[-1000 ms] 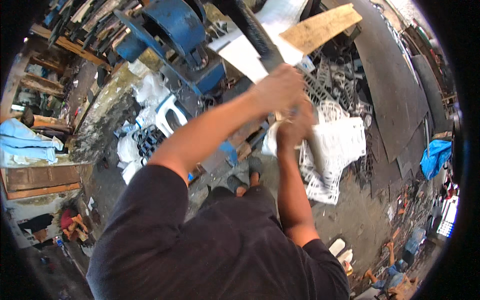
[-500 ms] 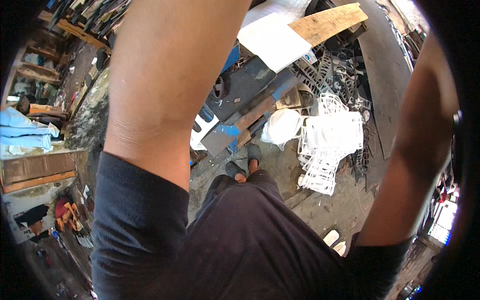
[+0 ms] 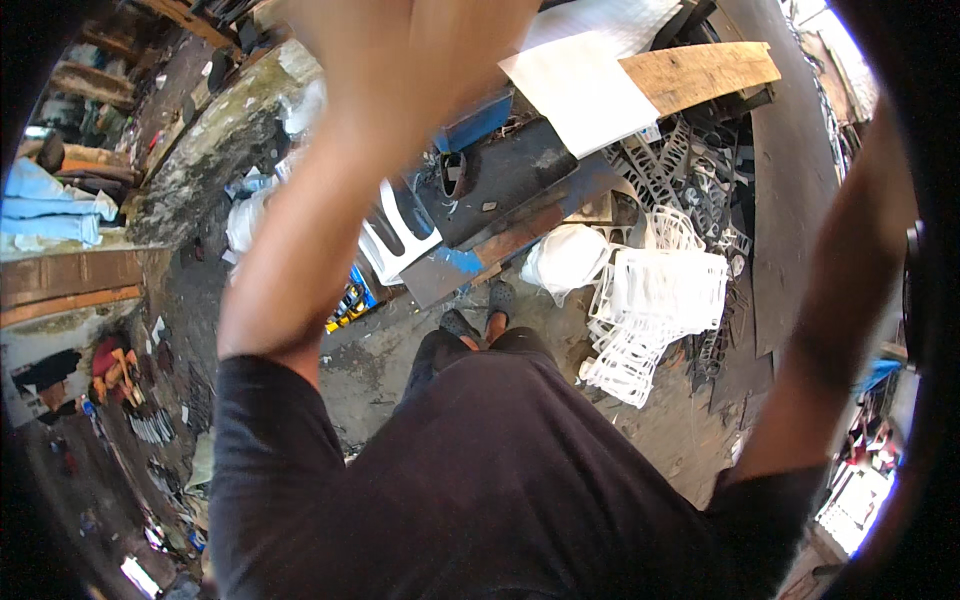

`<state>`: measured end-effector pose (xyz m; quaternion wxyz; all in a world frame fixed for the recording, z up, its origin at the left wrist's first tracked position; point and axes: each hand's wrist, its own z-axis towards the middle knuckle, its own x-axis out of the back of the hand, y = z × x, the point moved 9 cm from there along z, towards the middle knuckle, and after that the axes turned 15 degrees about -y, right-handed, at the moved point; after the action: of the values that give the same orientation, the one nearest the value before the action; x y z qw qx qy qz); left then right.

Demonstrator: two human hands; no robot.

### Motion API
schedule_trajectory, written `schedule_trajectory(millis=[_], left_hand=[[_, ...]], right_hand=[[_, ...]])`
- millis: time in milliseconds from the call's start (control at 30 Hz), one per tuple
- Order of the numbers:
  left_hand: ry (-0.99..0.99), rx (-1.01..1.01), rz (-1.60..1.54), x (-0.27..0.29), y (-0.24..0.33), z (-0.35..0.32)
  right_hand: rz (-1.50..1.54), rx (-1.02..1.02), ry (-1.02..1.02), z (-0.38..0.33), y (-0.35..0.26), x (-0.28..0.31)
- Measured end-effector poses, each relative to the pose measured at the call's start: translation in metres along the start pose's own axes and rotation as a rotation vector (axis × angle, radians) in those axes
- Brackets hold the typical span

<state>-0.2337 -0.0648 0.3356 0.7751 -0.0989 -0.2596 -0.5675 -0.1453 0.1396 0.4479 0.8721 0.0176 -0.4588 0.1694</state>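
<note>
Grip: can't tell for either hand. Both arms are raised overhead; left forearm fills the upper left, right arm runs up the right edge, and both hands are out of frame or blurred. Nearest things sit low: white plastic chair at center left, stack of white plastic crate pieces center right, wooden plank top right. Judgement: top of a swing, needs a controlled downstroke clear of the feet.
</note>
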Motion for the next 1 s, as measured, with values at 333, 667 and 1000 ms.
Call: schedule_trajectory(millis=[333, 667, 1000], left_hand=[[-0.847, 0.822, 0.294, -0.071, -0.030, -0.349], [-1.080, 0.593, 0.088, -0.096, -0.028, -0.369], [-0.588, 1.407, -0.586, -0.075, -0.069, -0.387]], right_hand=[[1.430, -1.151, -0.536, -0.288, -0.009, -0.444], [1.947, -1.205, -0.307, -0.294, -0.054, -0.509], [1.611, -1.457, -0.267, -0.313, -0.079, -0.498]])
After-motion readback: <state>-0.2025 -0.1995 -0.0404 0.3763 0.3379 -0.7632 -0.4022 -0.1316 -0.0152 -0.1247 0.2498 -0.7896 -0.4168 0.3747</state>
